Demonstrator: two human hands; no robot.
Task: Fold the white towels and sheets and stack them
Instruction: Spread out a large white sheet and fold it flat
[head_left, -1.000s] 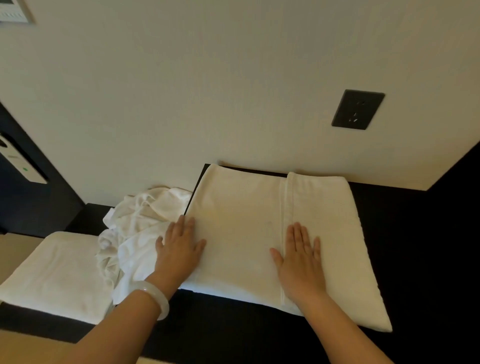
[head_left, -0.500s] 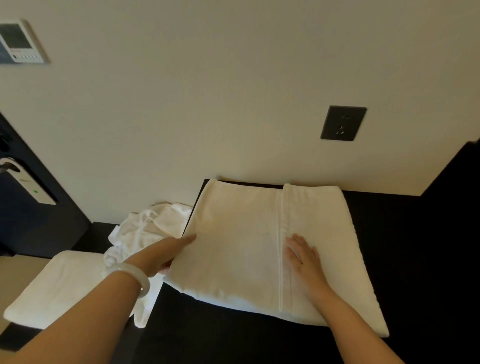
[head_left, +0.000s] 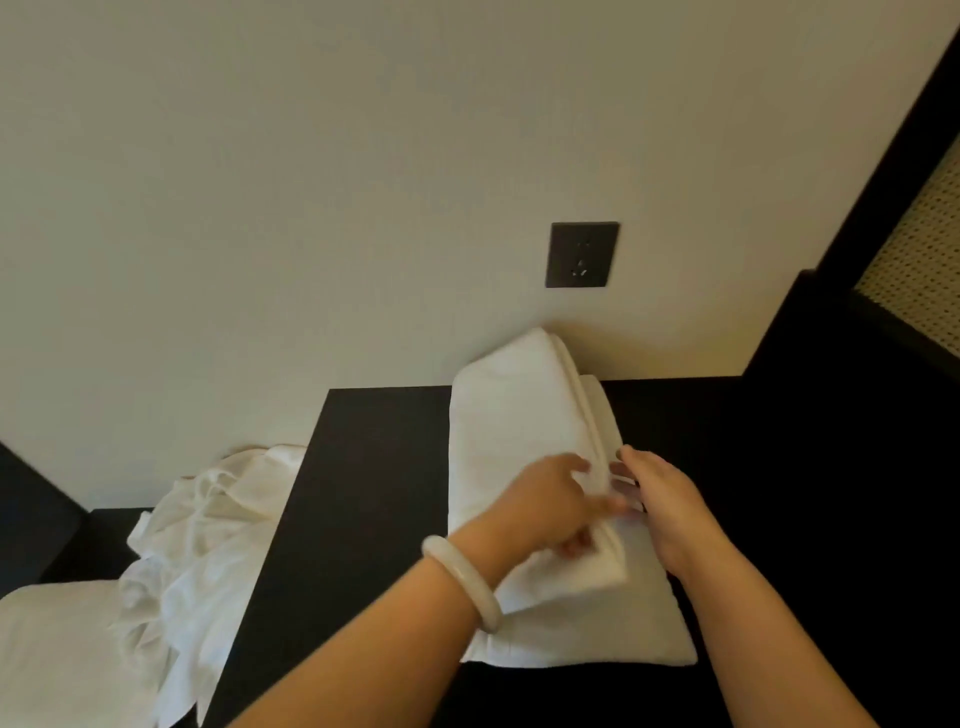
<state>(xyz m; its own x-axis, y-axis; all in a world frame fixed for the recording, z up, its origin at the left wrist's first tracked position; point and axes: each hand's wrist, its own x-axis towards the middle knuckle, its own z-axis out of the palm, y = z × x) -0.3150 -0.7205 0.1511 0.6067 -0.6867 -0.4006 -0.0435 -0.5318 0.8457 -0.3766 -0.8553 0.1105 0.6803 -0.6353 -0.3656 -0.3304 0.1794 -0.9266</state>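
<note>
Towel (head_left: 519, 415) lies toward the back edge of the dark surface (head_left: 363, 467), its long axis running front to back, with the left hand (head_left: 540, 499) pinching the raised flap's edge and the right hand (head_left: 670, 499) just across the fold, its grip hidden.

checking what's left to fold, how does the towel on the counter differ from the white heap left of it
The towel is thick and in neat layers; the sheet is thin, wrinkled and heaped. The left hand grips the towel and the right hand touches it; no hand touches the sheet. The towel lies on the counter; the sheet beside it. Both are white.
</note>
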